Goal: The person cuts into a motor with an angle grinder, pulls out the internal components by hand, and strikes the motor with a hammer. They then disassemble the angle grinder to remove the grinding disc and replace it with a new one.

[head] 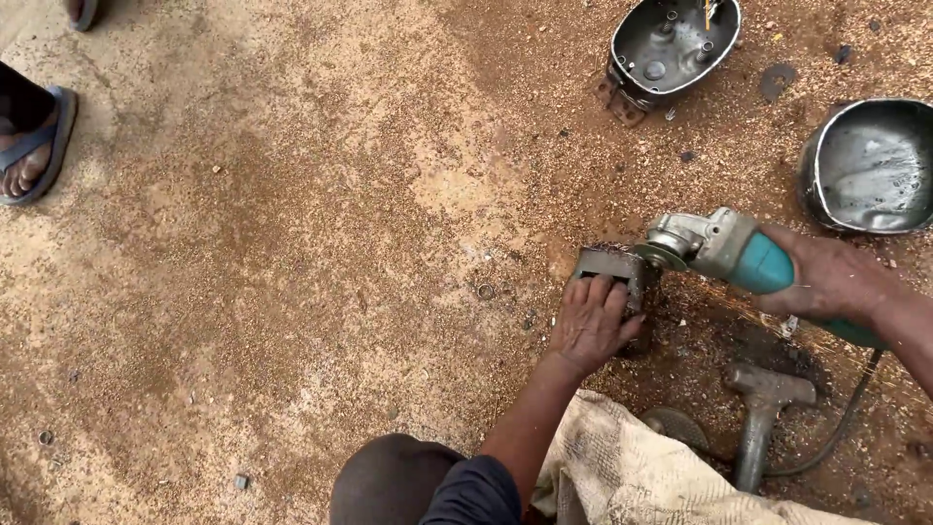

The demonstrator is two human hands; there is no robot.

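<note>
L hand (590, 326) flat on the metal block (610, 267), fingers closed over its near edge, pinning it to the dirt floor (292, 292). R hand (826, 282) wrapped tight round the teal angle grinder (724, 248), disc at block's right edge, a few sparks. Looks mid-grind imo; can't tell how much edge is left. Hammer (763, 408) lies near, untouched.

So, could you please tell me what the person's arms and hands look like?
Both hands are bare, with no gloves, rings or watch showing. The left hand leads back along a bare forearm to a dark sleeve near the elbow. The right hand shows a bare wrist only.
</note>
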